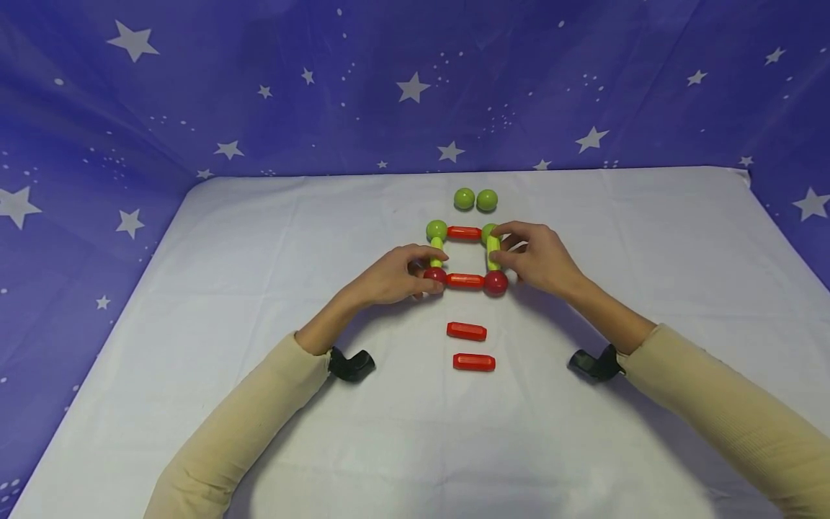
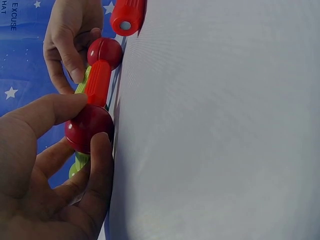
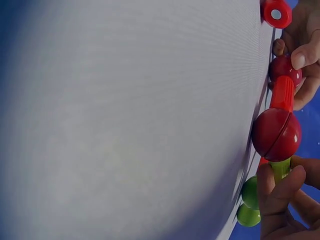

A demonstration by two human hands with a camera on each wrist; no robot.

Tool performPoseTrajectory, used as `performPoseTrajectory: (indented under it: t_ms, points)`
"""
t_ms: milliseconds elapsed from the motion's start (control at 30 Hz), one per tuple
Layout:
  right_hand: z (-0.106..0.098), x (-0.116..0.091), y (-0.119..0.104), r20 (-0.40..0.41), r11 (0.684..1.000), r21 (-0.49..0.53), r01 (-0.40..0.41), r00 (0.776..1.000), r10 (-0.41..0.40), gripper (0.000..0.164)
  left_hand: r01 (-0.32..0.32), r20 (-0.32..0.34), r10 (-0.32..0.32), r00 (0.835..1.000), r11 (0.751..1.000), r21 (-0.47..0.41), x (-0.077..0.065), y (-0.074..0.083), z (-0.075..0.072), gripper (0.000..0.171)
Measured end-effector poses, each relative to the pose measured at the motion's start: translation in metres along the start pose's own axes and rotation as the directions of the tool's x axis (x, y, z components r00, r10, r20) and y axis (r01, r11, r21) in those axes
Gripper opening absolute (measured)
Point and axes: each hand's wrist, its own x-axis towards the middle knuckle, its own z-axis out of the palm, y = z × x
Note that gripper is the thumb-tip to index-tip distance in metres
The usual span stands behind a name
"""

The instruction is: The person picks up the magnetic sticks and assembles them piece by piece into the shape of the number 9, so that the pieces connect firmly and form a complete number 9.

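1. one four-sided frame (image 1: 465, 280) lies on white cloth (image 1: 415, 432), slightly toward 3 o'clock from the centre of the head view, between the hands; directions below are read from the frame's middle.
2. corners: 10 o'clock green ball (image 1: 437, 230), 2 o'clock green ball (image 1: 487, 232), 4 o'clock red ball (image 1: 496, 282) and 8 o'clock red ball (image 1: 435, 275).
3. sides: 12 o'clock red rod (image 1: 464, 233), 6 o'clock red rod (image 1: 465, 280), 3 o'clock lime rod (image 1: 493, 246) and 9 o'clock lime rod (image 1: 436, 245).
4. left hand (image 1: 394, 277), toward 8 o'clock: thumb and fingers curve round the 8 o'clock red ball, parted by about its width.
5. right hand (image 1: 542, 259), toward 3 o'clock: thumb and fingers, only narrowly apart, pinch the 3 o'clock lime rod; one fingertip reaches the 2 o'clock green ball.
6. surfaces: balls smooth, glossy and round, the 4 o'clock red ball crossed by a fine dark seam; rods straight, with lengthwise ribs.
7. loose pieces: beyond the 12 o'clock side, a loose green ball (image 1: 464, 198) and, just beside it, a second green ball (image 1: 487, 200); toward 6 o'clock, an upper loose rod (image 1: 466, 331) and a lower loose rod (image 1: 474, 362), both red and faceted. the wrist views show a pale round disc in a red rod's end.
8. surround: blue fabric (image 1: 363, 94) printed with pale stars.
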Motion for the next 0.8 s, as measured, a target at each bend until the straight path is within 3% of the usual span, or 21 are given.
performPoseTrajectory:
  t_ms: [800]
  points:
    - [0.0006, 0.0027, 0.0040, 0.044, 0.999, -0.019, -0.030, 0.999, 0.031, 0.039, 0.011, 0.002, -0.011, 1.000, 1.000, 0.013, -0.0007, 0.0015, -0.0003, 0.047]
